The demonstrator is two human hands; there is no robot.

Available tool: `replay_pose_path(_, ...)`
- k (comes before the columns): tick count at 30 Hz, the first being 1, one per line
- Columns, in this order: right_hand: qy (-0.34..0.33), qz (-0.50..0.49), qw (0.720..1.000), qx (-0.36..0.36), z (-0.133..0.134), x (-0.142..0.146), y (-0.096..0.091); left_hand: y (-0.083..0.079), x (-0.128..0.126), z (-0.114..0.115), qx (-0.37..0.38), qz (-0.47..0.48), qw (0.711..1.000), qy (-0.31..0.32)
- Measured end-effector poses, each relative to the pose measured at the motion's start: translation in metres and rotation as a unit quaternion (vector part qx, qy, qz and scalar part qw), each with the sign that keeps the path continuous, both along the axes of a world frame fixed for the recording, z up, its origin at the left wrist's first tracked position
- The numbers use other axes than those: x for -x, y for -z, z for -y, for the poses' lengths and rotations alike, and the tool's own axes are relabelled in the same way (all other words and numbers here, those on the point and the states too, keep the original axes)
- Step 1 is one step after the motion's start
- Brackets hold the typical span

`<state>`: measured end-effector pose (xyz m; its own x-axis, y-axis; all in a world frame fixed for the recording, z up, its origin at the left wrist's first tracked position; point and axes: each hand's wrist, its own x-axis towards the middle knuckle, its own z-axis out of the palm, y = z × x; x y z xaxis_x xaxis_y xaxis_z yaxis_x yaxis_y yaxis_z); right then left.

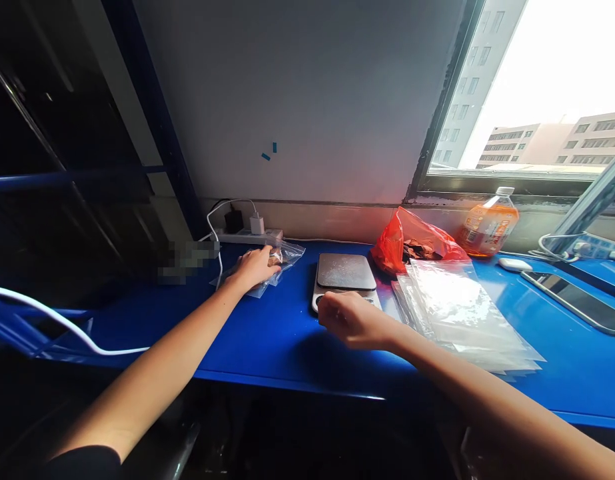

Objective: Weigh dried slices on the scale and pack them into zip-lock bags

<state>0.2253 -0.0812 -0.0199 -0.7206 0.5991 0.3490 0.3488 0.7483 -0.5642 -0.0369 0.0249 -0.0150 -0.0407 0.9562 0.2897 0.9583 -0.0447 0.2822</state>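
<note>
At the left of the blue table, my left hand [257,268] is closed over a clear plastic bag [290,252] with brown pieces inside. Its thumb and fingers curl round the filled part, and more clear plastic lies beneath. My right hand [354,321] is curled into a loose fist, held above the table just in front of a kitchen scale [346,270]. The fist hides part of the scale's front panel; nothing shows in it. On the scale's metal plate I see no load. Right of the scale, a red plastic bag [394,240] stands open around dark brown dried pieces [421,251].
A stack of flat clear bags [457,307] lies on the blue table [287,347] at the right. Behind are a bottle of orange drink [490,223] and a phone [580,300]. A power strip [237,236] with a white charger [256,223] sits against the wall.
</note>
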Motion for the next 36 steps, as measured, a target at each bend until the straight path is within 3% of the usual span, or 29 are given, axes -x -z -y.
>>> replay_pose_path(3,0.012,-0.067,0.998,0.000,-0.005,-0.003,-0.003,-0.012,-0.005,0.009,-0.018,0.015,0.998,0.059)
replay_pose_path(6,0.106,-0.207,0.972,0.023,-0.016,-0.010,-0.009,-0.028,-0.019,0.031,-0.064,0.063,0.979,0.183)
replay_pose_path(9,0.184,-0.331,0.915,0.141,-0.026,-0.019,-0.016,-0.032,-0.038,0.055,-0.105,0.136,0.912,0.373)
replay_pose_path(12,0.149,-0.312,0.904,0.251,-0.031,-0.024,-0.019,-0.025,-0.054,0.071,-0.089,0.083,0.873,0.471)
replay_pose_path(15,0.137,-0.262,0.917,0.268,-0.030,-0.021,-0.015,-0.018,-0.061,0.077,-0.054,0.035,0.879,0.472)
replay_pose_path(19,0.121,-0.261,0.905,0.312,-0.026,-0.013,-0.009,-0.018,-0.058,0.077,-0.036,-0.015,0.891,0.453)
replay_pose_path(21,0.112,-0.285,0.888,0.342,-0.026,-0.010,-0.006,-0.018,-0.056,0.075,-0.048,-0.031,0.885,0.462)
replay_pose_path(26,0.083,-0.342,0.815,0.460,-0.025,-0.009,-0.004,-0.015,-0.053,0.071,-0.072,-0.038,0.878,0.472)
replay_pose_path(28,0.073,-0.354,0.801,0.477,-0.024,-0.008,-0.004,-0.016,-0.053,0.072,-0.076,-0.033,0.876,0.474)
replay_pose_path(31,0.081,-0.364,0.804,0.464,-0.022,-0.005,-0.004,-0.021,-0.053,0.075,-0.062,-0.012,0.870,0.488)
replay_pose_path(36,0.094,-0.363,0.847,0.377,-0.021,0.001,-0.004,-0.022,-0.060,0.080,-0.058,0.027,0.867,0.494)
